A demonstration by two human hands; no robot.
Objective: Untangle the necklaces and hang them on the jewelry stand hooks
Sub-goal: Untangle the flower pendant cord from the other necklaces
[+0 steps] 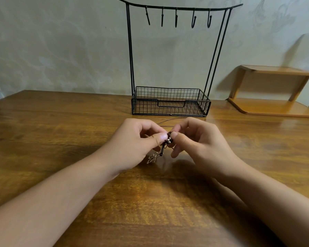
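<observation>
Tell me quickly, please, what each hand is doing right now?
Left hand: closed, its fingers pinching the tangled necklaces.
Right hand: closed, its fingers pinching the same tangled necklaces from the other side.

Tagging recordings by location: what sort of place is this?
Probably a home room: a brown wooden table against a pale patterned wall, with a small light wooden shelf and a black wire jewelry stand.
</observation>
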